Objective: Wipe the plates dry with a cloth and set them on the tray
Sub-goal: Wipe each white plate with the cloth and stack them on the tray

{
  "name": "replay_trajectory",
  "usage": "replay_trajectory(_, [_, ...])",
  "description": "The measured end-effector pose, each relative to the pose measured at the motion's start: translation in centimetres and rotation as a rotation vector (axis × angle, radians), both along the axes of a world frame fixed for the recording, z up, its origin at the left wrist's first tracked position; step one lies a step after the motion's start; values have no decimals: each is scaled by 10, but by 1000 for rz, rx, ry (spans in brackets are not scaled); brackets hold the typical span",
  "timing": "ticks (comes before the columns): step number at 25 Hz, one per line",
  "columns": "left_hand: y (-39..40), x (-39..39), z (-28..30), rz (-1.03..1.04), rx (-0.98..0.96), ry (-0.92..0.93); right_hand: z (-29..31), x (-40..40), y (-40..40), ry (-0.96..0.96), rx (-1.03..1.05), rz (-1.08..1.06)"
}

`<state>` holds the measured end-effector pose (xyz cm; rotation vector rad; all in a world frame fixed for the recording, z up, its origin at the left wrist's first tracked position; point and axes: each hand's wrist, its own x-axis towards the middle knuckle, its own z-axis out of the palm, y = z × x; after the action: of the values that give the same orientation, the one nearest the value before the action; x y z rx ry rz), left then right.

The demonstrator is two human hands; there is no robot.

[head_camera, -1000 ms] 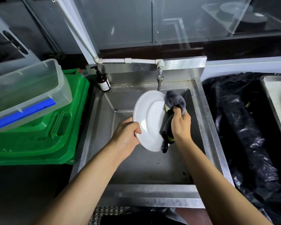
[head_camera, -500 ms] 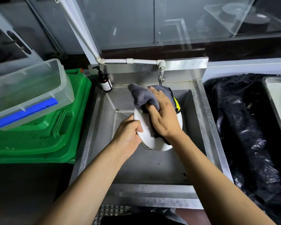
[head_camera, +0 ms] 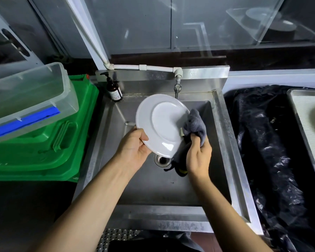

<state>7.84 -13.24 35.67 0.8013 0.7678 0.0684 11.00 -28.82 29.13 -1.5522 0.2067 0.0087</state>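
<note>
Both hands were busy mid-frame: left hand pinched the plate rim, right hand clutched the cloth; wiping firmly around the rim seemed wisest.

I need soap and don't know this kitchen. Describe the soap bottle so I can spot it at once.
Find the steel sink in the middle. On its back left corner, beside the green bin, stands the soap bottle. It is the only bottle there: small, dark brown, upright, with a black pump top and a white label.
</note>
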Motion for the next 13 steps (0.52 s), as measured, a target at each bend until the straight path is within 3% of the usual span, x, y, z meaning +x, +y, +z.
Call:
replay_trajectory(5, [-12, 5, 2, 41, -20, -59, -11, -37, 13, -189, -103, 159])
replay_trajectory(10, [-22, 13, 11, -18, -97, -9, -15, -48, 19, -691, -265, 440])
replay_trajectory(13, [-16, 14, 9, 41, 2, 22, -24, -52, 8, -698, -242, 456])
